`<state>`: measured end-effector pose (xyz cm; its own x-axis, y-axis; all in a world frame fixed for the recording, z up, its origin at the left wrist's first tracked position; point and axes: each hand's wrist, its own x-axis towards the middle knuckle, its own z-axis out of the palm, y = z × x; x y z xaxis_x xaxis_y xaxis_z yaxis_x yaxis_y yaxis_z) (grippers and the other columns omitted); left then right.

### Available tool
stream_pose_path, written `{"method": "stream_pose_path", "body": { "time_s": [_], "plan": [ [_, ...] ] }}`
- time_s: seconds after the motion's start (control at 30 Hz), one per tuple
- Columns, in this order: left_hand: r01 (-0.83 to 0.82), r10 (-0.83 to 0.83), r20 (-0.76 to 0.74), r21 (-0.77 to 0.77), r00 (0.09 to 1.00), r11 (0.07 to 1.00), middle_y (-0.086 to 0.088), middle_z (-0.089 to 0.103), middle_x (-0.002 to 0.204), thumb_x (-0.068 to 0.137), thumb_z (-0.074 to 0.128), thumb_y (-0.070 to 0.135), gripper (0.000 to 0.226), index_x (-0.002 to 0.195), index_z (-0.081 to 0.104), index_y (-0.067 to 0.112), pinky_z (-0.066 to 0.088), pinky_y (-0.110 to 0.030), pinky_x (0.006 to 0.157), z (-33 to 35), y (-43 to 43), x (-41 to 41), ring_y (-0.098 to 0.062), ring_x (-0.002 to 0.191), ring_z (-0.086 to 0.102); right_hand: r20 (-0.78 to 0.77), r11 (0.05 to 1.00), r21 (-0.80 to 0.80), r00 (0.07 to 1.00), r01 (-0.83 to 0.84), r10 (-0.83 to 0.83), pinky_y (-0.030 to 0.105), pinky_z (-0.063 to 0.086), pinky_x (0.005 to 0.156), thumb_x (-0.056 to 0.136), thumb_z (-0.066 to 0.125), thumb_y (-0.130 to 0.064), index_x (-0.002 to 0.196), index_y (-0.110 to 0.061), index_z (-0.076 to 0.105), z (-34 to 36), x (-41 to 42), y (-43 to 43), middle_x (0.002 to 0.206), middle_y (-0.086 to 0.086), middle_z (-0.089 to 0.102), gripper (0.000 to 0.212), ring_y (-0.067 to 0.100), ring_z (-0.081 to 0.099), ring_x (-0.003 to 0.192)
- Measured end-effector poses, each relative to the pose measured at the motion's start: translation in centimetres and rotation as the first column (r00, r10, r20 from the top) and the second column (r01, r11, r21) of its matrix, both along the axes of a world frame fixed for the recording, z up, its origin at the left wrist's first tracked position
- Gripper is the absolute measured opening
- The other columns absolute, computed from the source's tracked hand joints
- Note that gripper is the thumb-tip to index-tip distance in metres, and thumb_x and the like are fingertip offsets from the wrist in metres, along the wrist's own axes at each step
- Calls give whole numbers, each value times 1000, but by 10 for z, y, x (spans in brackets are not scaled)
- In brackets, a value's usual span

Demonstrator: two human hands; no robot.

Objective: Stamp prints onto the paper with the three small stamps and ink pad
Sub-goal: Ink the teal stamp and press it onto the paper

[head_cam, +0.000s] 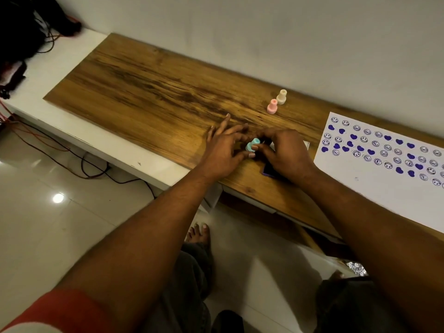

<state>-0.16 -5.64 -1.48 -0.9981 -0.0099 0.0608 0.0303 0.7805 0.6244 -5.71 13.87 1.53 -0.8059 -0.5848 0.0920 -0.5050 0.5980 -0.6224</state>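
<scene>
Pinching the teal stamp (253,143) in the left hand (222,151) at 10 o'clock of the ink pad (268,173), we clamp the curled right hand (287,153) on that pad, paper (384,191) at 3 o'clock.

Red short sleeve (60,311), grey trousers (185,296), forearms and feet (199,236) bare.
</scene>
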Motion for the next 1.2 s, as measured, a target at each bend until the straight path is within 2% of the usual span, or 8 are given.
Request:
{"method": "stream_pose_path", "body": {
  "time_s": [0.17,0.37,0.53,0.63,0.73,0.9,1.07,1.2],
  "plan": [
    [45,-45,4,-1,999,999,8,48,159,89,78,37,31,115,74,21,4,-57,124,2,0,1,-22,162,4,-27,999,-4,999,-34,34,11,39,74,99,71,-26,120,-20,76,-2,0,2,109,-3,78,22,6,65,91],
    [80,-83,52,47,995,996,5,47,161,92,76,32,31,119,73,18,0,-59,125,4,2,2,-21,162,-1,-34,999,-9,998,-47,47,8,37,75,99,72,-23,117,-21,76,-4,-2,7,109,-5,78,19,1,61,89],
    [86,-88,38,32,995,996,1,48,160,92,75,34,34,123,72,21,1,-58,125,4,1,1,-21,162,-1,-25,997,-70,999,-26,24,28,53,87,98,72,-22,121,-20,76,7,-1,9,114,-2,78,24,13,69,101],
    [77,-77,21,15,997,997,4,49,159,90,77,37,32,118,73,23,3,-58,125,3,1,2,-22,162,2,-59,997,-75,998,24,-29,31,53,86,96,76,-28,121,-20,77,19,-5,18,112,-2,79,26,14,69,99],
    [61,-62,14,17,998,998,9,48,160,88,79,38,26,111,73,28,3,-59,124,2,2,2,-21,162,3,-79,999,21,996,47,-45,35,56,86,96,77,-29,125,-17,75,25,-8,39,116,1,78,32,16,69,102],
    [64,-63,40,-30,997,997,8,40,165,87,78,42,29,114,72,32,1,-60,125,4,5,1,-22,162,0,-110,994,103,994,19,-7,31,56,82,96,76,-27,132,-18,73,30,2,63,123,4,77,37,15,71,104],
    [56,-53,61,-51,997,997,10,38,166,86,79,44,36,119,71,34,0,-60,125,4,7,-1,-20,162,-1,-119,993,114,992,-24,37,37,62,79,94,78,-30,127,-23,74,25,16,65,112,2,79,33,17,75,97],
    [56,-52,79,-43,996,997,11,38,165,82,82,48,46,125,70,37,0,-58,125,5,5,-2,-19,162,-1,-178,988,153,982,-30,58,29,55,76,94,79,-28,121,-19,77,17,18,62,110,7,80,28,23,75,97]
  ]
}}
